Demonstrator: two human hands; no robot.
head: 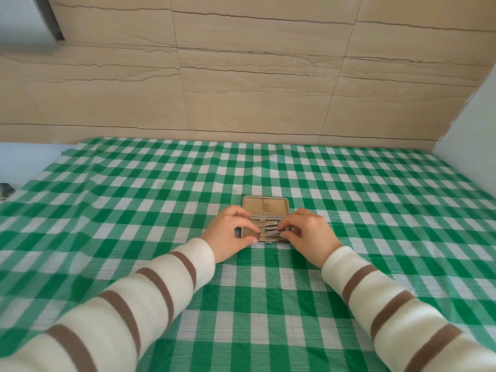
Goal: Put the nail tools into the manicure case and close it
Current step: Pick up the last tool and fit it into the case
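Note:
A small tan manicure case [265, 206] with a metal rim lies open on the green checked tablecloth, its lid flat on the far side. Several silver nail tools [269, 229] lie side by side in the near half. My left hand [228, 233] rests on the case's left edge, thumb and fingers pinching its near left corner. My right hand [308, 232] is at the right side, fingertips closed on the end of a silver nail tool [285, 230] inside the case. Both hands hide the case's side edges.
The green and white checked tablecloth [241, 304] covers the whole table. A beige tiled wall [255, 89] rises behind the table's far edge. A white panel [472, 124] stands at the right. A dark object [6, 189] sits off the left edge.

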